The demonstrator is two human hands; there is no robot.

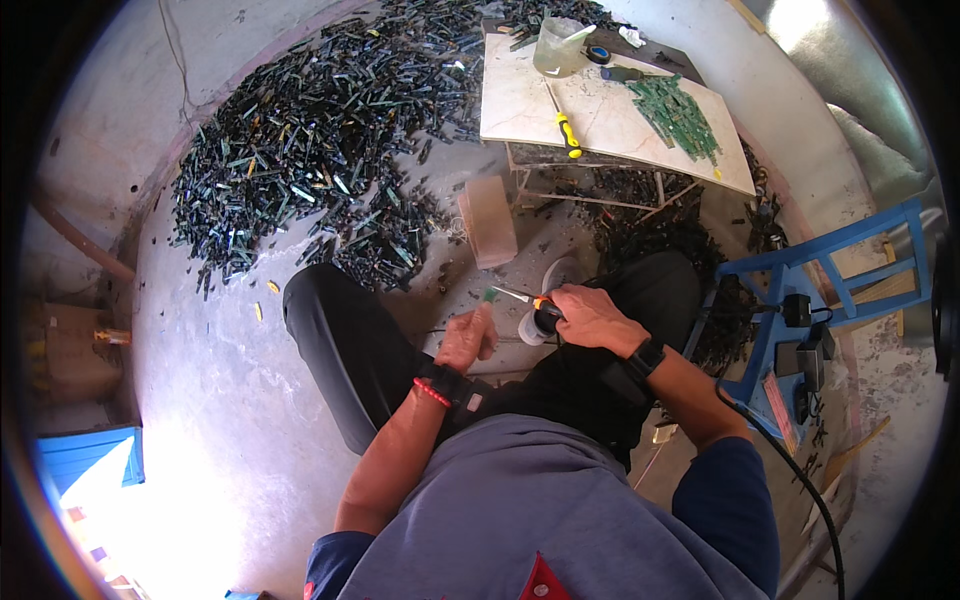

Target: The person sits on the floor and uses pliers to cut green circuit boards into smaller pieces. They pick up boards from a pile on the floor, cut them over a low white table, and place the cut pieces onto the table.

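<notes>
My left hand (469,335), with a red bead bracelet at the wrist, pinches a small green piece (489,295), which looks like a circuit board strip. My right hand (592,316) is closed around the black and orange handle of a soldering iron or similar pointed tool (541,303). Its thin metal tip points left and lies at or very near the green piece; contact cannot be told. Both hands are above the floor between my bent knees. Ahead, a pale tabletop (517,97) bears a yellow and black screwdriver (568,136) and a pile of green strips (679,116).
A large heap of dark strips (300,142) covers the floor at front left. A pinkish block (489,223) stands before the table. On the table are a cloudy plastic jug (557,49) and a tape measure (598,54). A blue chair (784,277) holding power adapters lies right.
</notes>
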